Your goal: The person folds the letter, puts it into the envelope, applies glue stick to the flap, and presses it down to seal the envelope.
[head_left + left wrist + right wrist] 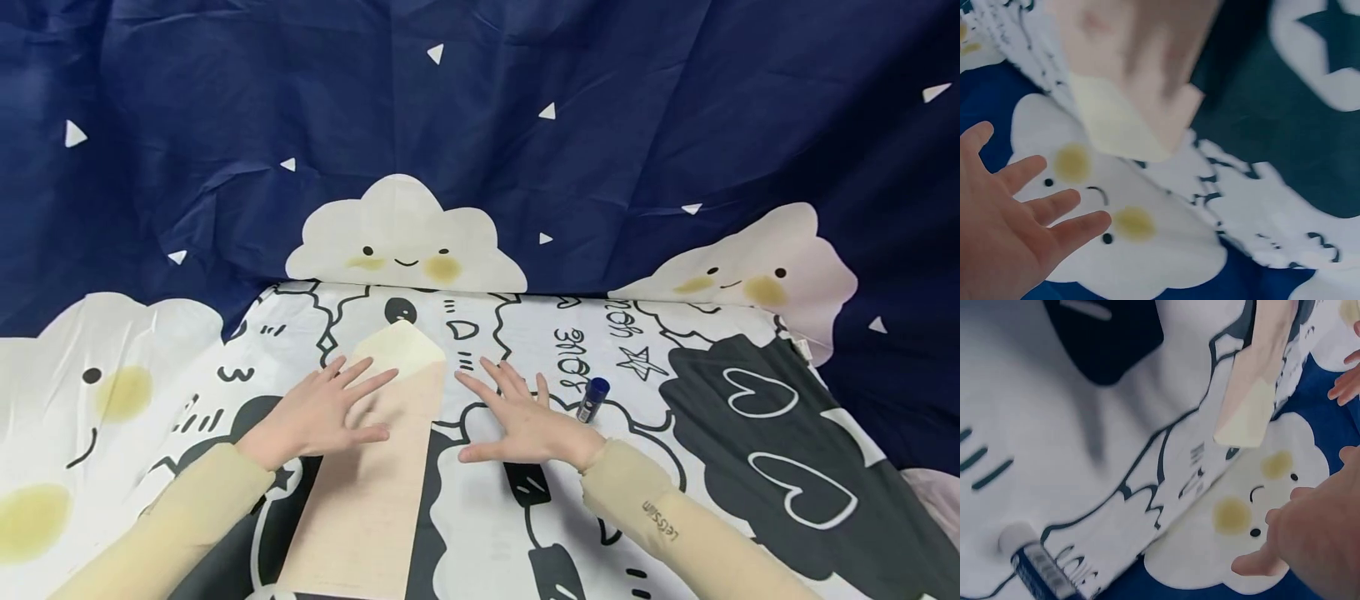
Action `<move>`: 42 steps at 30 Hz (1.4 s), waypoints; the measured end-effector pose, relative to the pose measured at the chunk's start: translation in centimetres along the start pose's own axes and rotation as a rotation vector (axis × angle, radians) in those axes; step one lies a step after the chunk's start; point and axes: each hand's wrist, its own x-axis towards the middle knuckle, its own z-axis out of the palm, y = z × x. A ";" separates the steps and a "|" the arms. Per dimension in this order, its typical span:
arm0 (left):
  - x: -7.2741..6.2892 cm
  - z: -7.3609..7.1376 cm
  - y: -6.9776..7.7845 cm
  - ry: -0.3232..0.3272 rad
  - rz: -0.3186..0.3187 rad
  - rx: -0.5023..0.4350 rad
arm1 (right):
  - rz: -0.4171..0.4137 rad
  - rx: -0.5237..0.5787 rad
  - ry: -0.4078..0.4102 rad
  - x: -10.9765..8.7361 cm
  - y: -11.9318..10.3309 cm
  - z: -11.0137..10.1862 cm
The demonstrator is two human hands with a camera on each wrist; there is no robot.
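Looks like a pause between steps: left hand point(318, 417) and right hand point(528, 421) both spread wide, holding nothing. Pink envelope point(367, 517) is lower centre-left, glue stick point(593, 400) right of centre. I'd guess the next move needs fingers closing on one. Cloth point(480, 533) says "LOVE", right sleeve point(637, 504) maybe "Letsslim"; stick's label's unreadable.
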 end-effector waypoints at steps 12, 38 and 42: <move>-3.1 2.9 -1.8 -0.068 -0.061 0.006 | 0.000 -0.003 -0.085 1.0 -0.8 3.9; -5.0 5.8 -1.8 -0.137 -0.134 -0.030 | 0.026 -0.088 -0.103 1.9 -1.9 8.9; -4.9 5.8 -1.6 -0.145 -0.134 -0.046 | 0.020 -0.103 -0.096 2.0 -2.0 9.1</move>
